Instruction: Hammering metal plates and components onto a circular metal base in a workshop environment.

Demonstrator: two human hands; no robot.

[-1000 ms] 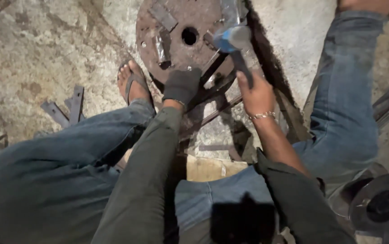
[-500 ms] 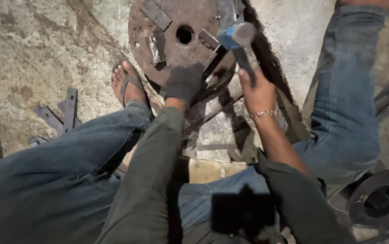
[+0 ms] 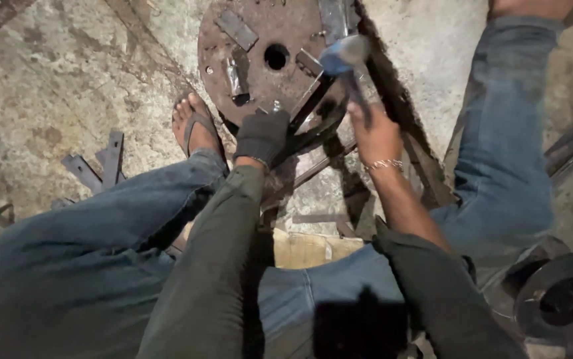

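Observation:
A rusty round metal plate (image 3: 260,33) with a centre hole lies on the concrete floor ahead of me. My left hand (image 3: 261,136), in a dark glove, grips a dark metal bar (image 3: 313,100) that slants across the plate's near edge. My right hand (image 3: 376,136), bare with a wrist chain, is closed on the handle of a hammer (image 3: 345,54). The hammer's head is blurred and sits just above the plate's right side, beside the bar's upper end. Short flat steel pieces lie on the plate.
My left foot in a sandal (image 3: 195,126) rests beside the plate. Flat steel offcuts (image 3: 97,163) lie on the floor to the left. A dark round wheel-like part (image 3: 562,299) sits at lower right. A yellowish block (image 3: 310,249) is under me.
The view has shifted slightly. The hammer head stays near the plate's right side, now blurred with motion. My left hand keeps its hold on the bar.

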